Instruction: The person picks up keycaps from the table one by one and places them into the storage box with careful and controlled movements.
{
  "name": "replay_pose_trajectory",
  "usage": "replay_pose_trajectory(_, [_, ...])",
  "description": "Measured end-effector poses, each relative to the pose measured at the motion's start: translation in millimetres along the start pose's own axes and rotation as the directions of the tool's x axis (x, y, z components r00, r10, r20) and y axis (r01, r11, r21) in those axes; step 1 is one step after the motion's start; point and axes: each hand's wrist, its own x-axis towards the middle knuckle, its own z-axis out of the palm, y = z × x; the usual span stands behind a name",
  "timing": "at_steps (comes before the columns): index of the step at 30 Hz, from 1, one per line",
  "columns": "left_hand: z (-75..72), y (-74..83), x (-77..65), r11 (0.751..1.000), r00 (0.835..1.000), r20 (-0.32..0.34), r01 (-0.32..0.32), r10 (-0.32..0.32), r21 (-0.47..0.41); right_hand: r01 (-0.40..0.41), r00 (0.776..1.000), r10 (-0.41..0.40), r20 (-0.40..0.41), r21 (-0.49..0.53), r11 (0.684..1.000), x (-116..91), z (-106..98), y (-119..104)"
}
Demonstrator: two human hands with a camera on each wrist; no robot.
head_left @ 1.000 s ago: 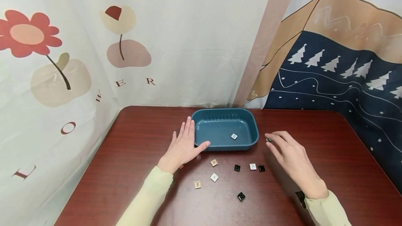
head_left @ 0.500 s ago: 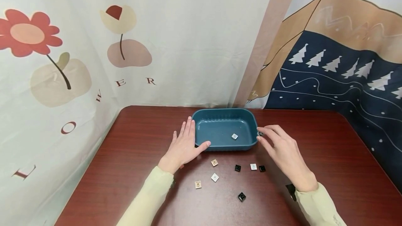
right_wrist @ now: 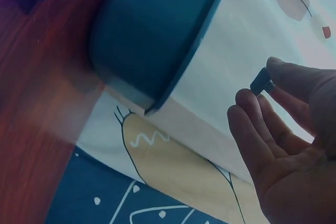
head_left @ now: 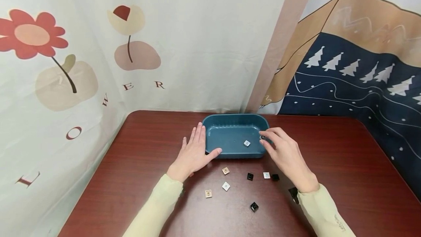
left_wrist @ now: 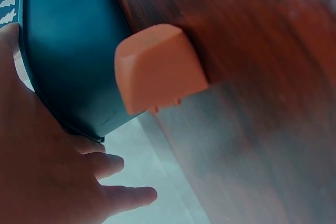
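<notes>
My left hand [head_left: 194, 153] lies against the left end of a teal plastic basin [head_left: 235, 155], fingers straight and thumb along its front rim. My right hand [head_left: 284, 151] pinches a small dark keycap [right_wrist: 260, 81] between thumb and fingertips, above the basin's right end. One pale keycap [head_left: 247, 143] sits on the basin floor. In front of the basin lie tan keycaps [head_left: 225, 170], white keycaps [head_left: 226, 186] and black keycaps [head_left: 254, 207]. An orange keycap [left_wrist: 160, 69] appears large in the left wrist view, close to the basin's wall.
The dark red wooden table [head_left: 158, 134] carries everything. Behind it hangs a pale curtain [head_left: 197, 46] with flower prints. A navy cloth with white trees [head_left: 348, 83] hangs at the right, beyond the table's edge.
My right hand has moved left with the dark keycap, from beside the basin to over its right end. My left hand has stayed at the basin's left end.
</notes>
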Motion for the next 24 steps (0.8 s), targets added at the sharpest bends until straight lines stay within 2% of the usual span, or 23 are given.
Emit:
replay_pose_trajectory(10, [0.1, -0.3, 0.7, 1.0, 1.0, -0.014, -0.01, 0.011, 0.025, 0.051, 0.997, -0.052, 0.048, 0.025, 0.998, 7.9, 18.9, -3.9])
replay_pose_trajectory(19, [0.2, -0.9, 1.3, 0.999, 1.0, -0.012, -0.017, 0.017, 0.038, 0.009, 0.989, -0.012, 0.149, 0.025, 1.0, 15.9, 32.9, -11.1])
replay_pose_trajectory(24, [0.1, -1.0, 1.2, 0.999, 1.0, -0.009, -0.017, 0.017, 0.03, 0.011, 0.981, -0.015, 0.196, 0.022, 1.0, 19.0, 41.0, -12.6])
